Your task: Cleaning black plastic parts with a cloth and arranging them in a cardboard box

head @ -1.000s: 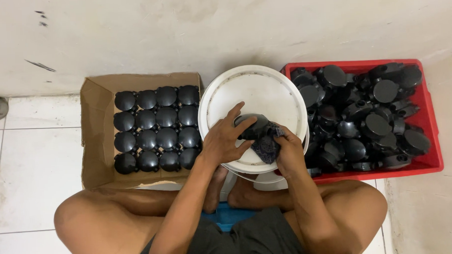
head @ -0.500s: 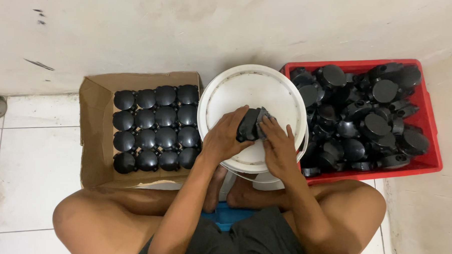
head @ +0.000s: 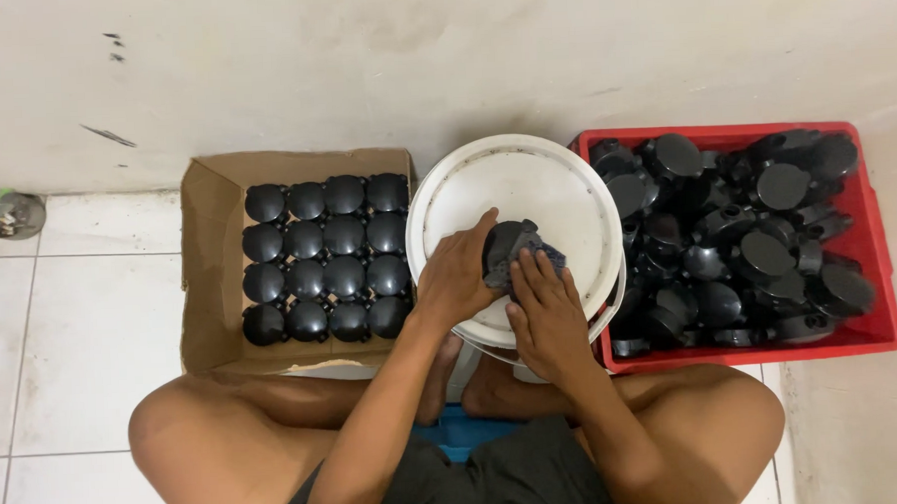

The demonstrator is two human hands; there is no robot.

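Note:
I sit cross-legged on the floor with a white bucket lid in front of me. On it lies a black round plastic part. My left hand grips the part from the left side. My right hand lies flat with its fingers pressing on the part from below and right. Part of the piece is hidden under my fingers.
A cardboard box at my left holds several black round parts in neat rows. A red crate at my right is heaped with several loose black parts. A wall runs along the back; white tiles lie at the left.
My right hand has flattened over the black part, which has shifted slightly left toward my left hand. Boxes and lid have not moved.

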